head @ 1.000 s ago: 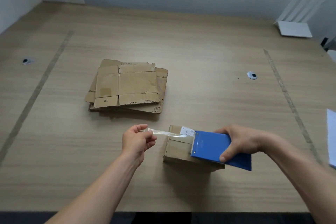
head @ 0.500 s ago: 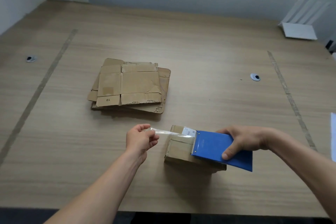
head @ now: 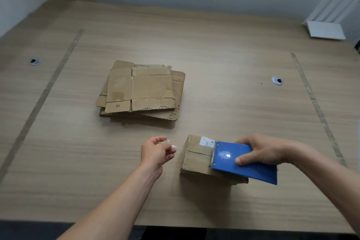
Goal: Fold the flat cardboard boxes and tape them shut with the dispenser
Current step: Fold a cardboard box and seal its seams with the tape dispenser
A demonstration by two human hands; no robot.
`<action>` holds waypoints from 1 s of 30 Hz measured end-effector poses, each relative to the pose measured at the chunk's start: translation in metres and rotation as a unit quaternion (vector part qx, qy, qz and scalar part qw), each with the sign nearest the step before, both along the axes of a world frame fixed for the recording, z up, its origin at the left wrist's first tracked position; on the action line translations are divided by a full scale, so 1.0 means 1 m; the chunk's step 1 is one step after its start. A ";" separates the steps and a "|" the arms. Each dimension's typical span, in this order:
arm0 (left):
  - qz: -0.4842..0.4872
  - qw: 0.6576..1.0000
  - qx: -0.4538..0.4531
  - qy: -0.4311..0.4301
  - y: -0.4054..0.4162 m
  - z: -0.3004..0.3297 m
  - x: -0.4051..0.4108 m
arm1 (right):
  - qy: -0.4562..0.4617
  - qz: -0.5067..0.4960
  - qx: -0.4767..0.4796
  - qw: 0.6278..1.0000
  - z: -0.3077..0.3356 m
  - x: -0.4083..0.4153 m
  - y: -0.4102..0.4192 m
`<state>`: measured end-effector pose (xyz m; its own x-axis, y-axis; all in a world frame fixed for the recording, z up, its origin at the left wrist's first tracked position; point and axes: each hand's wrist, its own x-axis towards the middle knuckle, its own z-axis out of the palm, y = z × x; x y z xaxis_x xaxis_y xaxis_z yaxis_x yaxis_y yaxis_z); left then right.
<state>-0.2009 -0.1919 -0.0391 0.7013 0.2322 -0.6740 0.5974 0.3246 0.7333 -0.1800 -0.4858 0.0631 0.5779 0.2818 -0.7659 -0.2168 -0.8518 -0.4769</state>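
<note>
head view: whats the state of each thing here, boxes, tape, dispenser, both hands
small folded cardboard box: assembled, resting on the wooden table, top flaps closed
blue tape dispenser: resting on the box top, gripped
clear tape strip: short loose end, pinched
stack of flat cardboard boxes: unfolded, untouched
left hand: pinching the tape
right hand: holding the dispenser
</note>
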 end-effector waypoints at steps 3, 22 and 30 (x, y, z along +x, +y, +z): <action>0.003 1.000 -0.002 0.006 -0.001 -0.004 -0.004 | -0.001 0.003 -0.016 1.000 -0.002 0.002 0.001; 0.058 0.997 0.043 -0.003 -0.016 -0.016 -0.017 | 0.001 0.015 -0.060 0.998 -0.003 0.007 0.009; 0.059 0.984 0.124 -0.113 -0.020 0.015 -0.018 | 0.006 0.015 -0.070 0.997 -0.004 0.012 0.010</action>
<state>-0.2187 -0.2118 -0.0244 0.7852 0.4581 -0.4166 0.3790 0.1766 0.9084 -0.1678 -0.4760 0.0594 0.5607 0.1878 -0.8064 -0.1956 -0.9163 -0.3494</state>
